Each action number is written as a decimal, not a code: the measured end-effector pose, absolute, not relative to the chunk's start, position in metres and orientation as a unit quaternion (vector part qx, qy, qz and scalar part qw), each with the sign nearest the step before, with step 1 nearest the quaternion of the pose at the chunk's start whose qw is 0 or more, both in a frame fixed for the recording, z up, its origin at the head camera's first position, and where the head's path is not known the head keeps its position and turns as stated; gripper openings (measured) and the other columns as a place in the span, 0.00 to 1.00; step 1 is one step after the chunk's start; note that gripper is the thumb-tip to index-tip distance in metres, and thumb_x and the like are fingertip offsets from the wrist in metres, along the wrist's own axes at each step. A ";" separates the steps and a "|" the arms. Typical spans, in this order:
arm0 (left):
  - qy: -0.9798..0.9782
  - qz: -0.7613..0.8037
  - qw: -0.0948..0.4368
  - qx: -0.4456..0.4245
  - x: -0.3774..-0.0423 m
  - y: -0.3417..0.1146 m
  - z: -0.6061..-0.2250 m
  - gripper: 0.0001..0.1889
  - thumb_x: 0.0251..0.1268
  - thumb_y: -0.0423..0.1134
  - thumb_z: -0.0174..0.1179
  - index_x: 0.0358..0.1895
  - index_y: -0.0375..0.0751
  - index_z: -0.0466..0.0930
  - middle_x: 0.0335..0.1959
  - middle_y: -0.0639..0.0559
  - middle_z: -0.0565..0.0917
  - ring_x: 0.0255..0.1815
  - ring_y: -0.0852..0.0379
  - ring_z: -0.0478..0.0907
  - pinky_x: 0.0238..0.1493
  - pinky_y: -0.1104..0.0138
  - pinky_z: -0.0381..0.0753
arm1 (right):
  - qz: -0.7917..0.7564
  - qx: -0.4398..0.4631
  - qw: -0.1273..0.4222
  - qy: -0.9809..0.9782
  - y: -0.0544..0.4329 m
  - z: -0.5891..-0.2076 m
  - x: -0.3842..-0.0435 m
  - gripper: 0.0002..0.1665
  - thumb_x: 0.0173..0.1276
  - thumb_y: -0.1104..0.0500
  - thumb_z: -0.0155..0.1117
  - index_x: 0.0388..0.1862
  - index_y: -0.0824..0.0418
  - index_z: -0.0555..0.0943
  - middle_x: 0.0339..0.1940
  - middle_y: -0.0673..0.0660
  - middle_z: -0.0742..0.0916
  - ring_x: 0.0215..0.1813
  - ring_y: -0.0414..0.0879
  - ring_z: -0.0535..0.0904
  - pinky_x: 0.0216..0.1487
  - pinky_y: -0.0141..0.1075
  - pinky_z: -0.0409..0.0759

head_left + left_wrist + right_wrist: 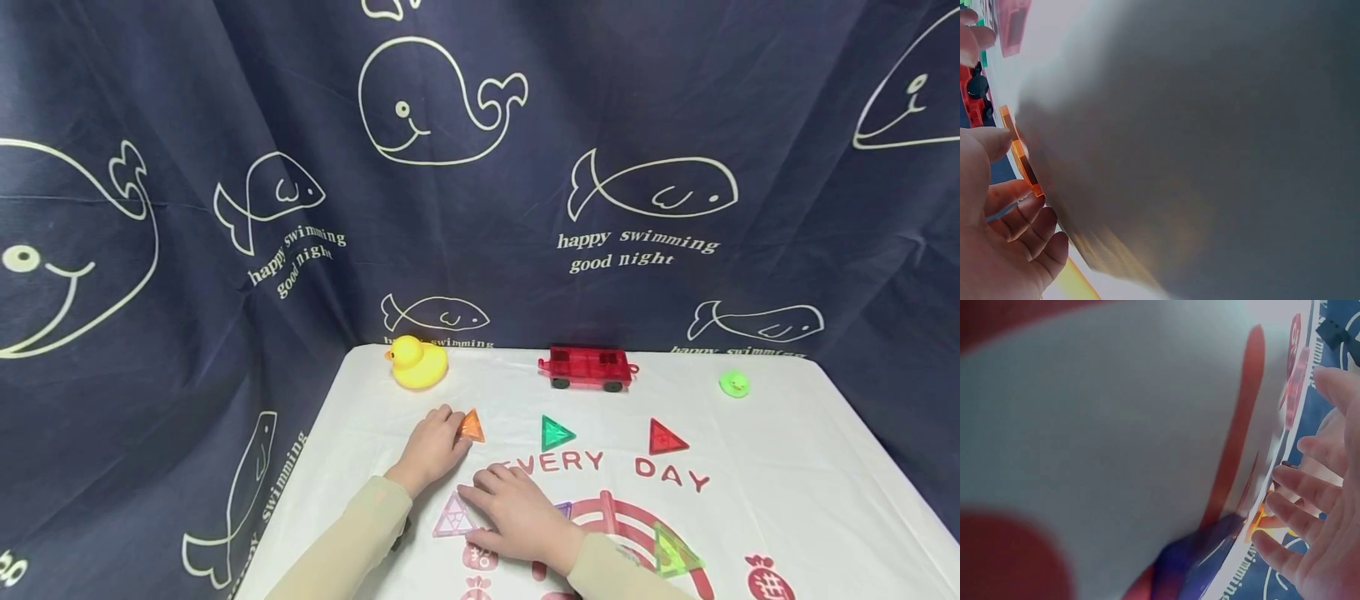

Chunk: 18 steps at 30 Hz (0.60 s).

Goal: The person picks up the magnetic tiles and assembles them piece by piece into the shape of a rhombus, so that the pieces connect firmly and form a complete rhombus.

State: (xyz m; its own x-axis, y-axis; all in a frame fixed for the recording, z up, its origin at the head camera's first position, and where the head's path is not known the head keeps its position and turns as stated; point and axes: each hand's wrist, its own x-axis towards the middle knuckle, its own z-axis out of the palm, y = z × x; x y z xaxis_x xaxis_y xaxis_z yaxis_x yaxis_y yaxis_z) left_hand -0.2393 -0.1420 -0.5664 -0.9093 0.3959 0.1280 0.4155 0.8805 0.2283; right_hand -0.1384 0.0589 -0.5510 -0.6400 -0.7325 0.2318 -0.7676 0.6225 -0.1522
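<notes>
My left hand (431,447) pinches an orange triangular magnetic tile (473,426) lying on the white tablecloth. The left wrist view has the thumb at one end of the orange tile (1022,159) and the fingers at the other. Nearer to me, my right hand (523,515) hovers low with its fingers loosely bent and spread. Its fingertips are beside a pale pink triangular tile (452,518); the right wrist view shows nothing gripped. Partly covered by the right hand is a purple tile (564,508).
A green triangle tile (557,433) and a red one (666,437) lie right of the orange tile. A yellow-green tile (674,552) is beside my right forearm. Along the back stand a yellow duck (418,365), a red toy wagon (588,367) and a small green duck (735,384).
</notes>
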 end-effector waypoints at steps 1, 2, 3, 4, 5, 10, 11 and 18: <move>-0.969 -0.126 0.039 -0.208 -0.239 -0.142 -0.566 0.23 0.74 0.49 0.64 0.63 0.36 0.80 0.47 0.48 0.78 0.45 0.51 0.76 0.50 0.55 0.80 | 0.118 0.420 0.077 -0.896 0.057 -0.551 -0.139 0.33 0.70 0.36 0.67 0.68 0.51 0.81 0.55 0.48 0.83 0.59 0.46 0.76 0.61 0.48 0.76; -0.969 -0.127 0.038 -0.207 -0.239 -0.142 -0.566 0.23 0.74 0.48 0.64 0.62 0.36 0.81 0.47 0.47 0.78 0.45 0.51 0.76 0.50 0.55 0.80 | 0.116 0.423 0.079 -0.895 0.055 -0.551 -0.139 0.33 0.70 0.37 0.67 0.68 0.51 0.82 0.54 0.48 0.83 0.58 0.46 0.76 0.60 0.47 0.76; -0.970 -0.127 0.037 -0.206 -0.239 -0.141 -0.565 0.23 0.74 0.48 0.64 0.62 0.36 0.81 0.47 0.47 0.78 0.45 0.51 0.76 0.50 0.55 0.80 | 0.114 0.426 0.081 -0.894 0.053 -0.550 -0.139 0.33 0.70 0.37 0.67 0.68 0.51 0.82 0.54 0.48 0.82 0.58 0.45 0.76 0.60 0.46 0.76; -0.970 -0.128 0.036 -0.205 -0.239 -0.141 -0.565 0.22 0.74 0.48 0.64 0.62 0.36 0.81 0.46 0.48 0.78 0.45 0.51 0.76 0.50 0.55 0.80 | 0.114 0.428 0.084 -0.893 0.051 -0.550 -0.139 0.33 0.70 0.37 0.68 0.68 0.51 0.82 0.53 0.48 0.82 0.57 0.45 0.76 0.59 0.46 0.76; -0.970 -0.129 0.035 -0.205 -0.239 -0.141 -0.565 0.22 0.74 0.48 0.64 0.62 0.36 0.81 0.46 0.48 0.78 0.45 0.51 0.76 0.50 0.55 0.80 | 0.113 0.430 0.085 -0.892 0.049 -0.550 -0.139 0.32 0.70 0.38 0.68 0.68 0.51 0.82 0.53 0.47 0.82 0.57 0.44 0.76 0.58 0.45 0.76; -0.970 -0.136 0.030 -0.200 -0.240 -0.140 -0.566 0.21 0.74 0.47 0.65 0.61 0.37 0.82 0.47 0.47 0.78 0.46 0.49 0.77 0.51 0.54 0.80 | 0.106 0.432 0.085 -0.892 0.042 -0.551 -0.138 0.30 0.70 0.40 0.69 0.67 0.50 0.82 0.50 0.47 0.81 0.53 0.43 0.76 0.55 0.45 0.78; -0.970 -0.138 0.029 -0.198 -0.240 -0.140 -0.566 0.21 0.74 0.47 0.65 0.61 0.37 0.82 0.47 0.47 0.79 0.47 0.49 0.77 0.52 0.53 0.80 | 0.105 0.431 0.085 -0.892 0.041 -0.552 -0.138 0.29 0.70 0.40 0.69 0.66 0.49 0.83 0.49 0.47 0.81 0.53 0.43 0.76 0.55 0.45 0.78; -0.968 -0.155 0.040 -0.195 -0.240 -0.139 -0.564 0.17 0.73 0.43 0.66 0.57 0.35 0.83 0.46 0.47 0.79 0.46 0.48 0.78 0.51 0.52 0.80 | 0.113 0.427 0.095 -0.892 0.037 -0.553 -0.137 0.24 0.69 0.43 0.70 0.61 0.49 0.86 0.47 0.47 0.80 0.50 0.42 0.75 0.52 0.41 0.77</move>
State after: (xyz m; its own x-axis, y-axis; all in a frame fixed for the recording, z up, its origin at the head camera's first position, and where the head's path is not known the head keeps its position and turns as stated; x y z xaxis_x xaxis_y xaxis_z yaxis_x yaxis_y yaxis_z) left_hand -0.2396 -0.1386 -0.5639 -0.9209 0.3647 0.1374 0.3893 0.8760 0.2845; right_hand -0.1375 0.0366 -0.5528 -0.6175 -0.7404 0.2657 -0.7832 0.6102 -0.1196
